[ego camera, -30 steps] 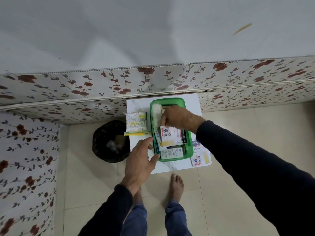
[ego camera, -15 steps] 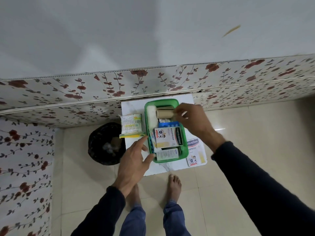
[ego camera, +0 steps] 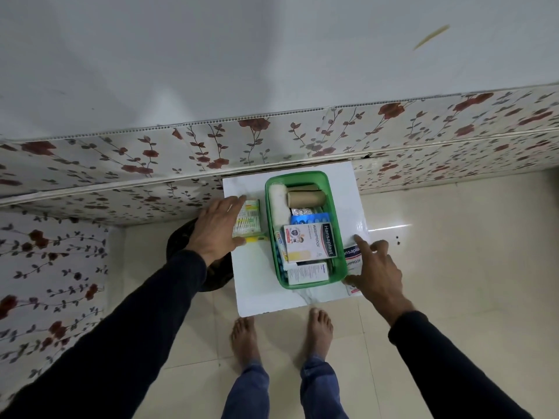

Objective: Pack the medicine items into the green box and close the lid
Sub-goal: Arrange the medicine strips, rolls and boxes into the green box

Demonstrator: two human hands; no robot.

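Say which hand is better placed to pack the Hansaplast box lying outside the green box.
Right hand: its fingers already rest over that Hansaplast box; left hand covers the yellow-green packet.

- Left hand [ego camera: 216, 228] covers the left part of the yellow-green packet [ego camera: 250, 219]; its print is too small to read.
- Right hand [ego camera: 375, 275] overlies the plaster box on the table [ego camera: 353, 257]; only partial lettering shows.
- Black bin [ego camera: 217, 276] is largely hidden behind the left forearm and the white table [ego camera: 257, 279].
- Items low in the green box [ego camera: 337, 261] are overlapped by the upper Hansaplast box [ego camera: 310, 241]; the blue pack [ego camera: 308, 219] shows only a strip.
- Text on the white carton [ego camera: 307, 273] is illegible.
- Both sleeves run off the bottom edge.
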